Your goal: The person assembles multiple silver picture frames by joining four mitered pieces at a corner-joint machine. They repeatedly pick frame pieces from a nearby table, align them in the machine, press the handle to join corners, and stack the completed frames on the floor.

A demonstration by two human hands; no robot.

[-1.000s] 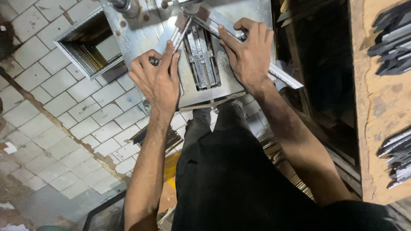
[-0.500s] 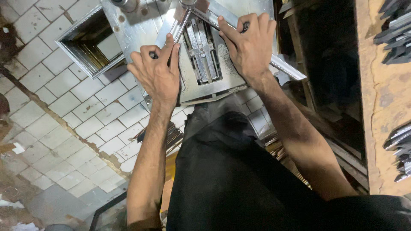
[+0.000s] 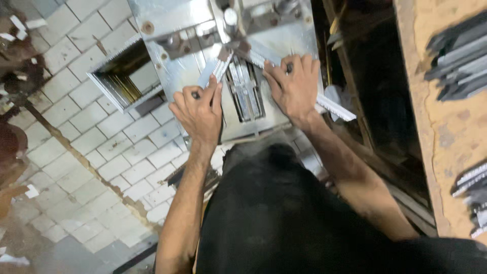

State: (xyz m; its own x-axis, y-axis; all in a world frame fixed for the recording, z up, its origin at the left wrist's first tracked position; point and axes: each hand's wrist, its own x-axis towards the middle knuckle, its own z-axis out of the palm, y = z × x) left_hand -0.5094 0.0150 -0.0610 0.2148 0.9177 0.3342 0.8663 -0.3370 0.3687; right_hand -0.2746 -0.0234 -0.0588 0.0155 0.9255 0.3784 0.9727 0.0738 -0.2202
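Positioning step: left hand and right hand, apart, each press a ribbed metal strip flat on the machine plate. Next calls for steady alignment.

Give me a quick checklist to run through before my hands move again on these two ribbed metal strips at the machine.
1. Left hand pressing left ribbed strip: ok.
2. Right hand pressing right ribbed strip: ok.
3. Strip ends meeting in a V under the machine head: ok.
4. Fingers outside the centre slot: ok.
5. Strips seated flat on the metal plate: cannot tell.
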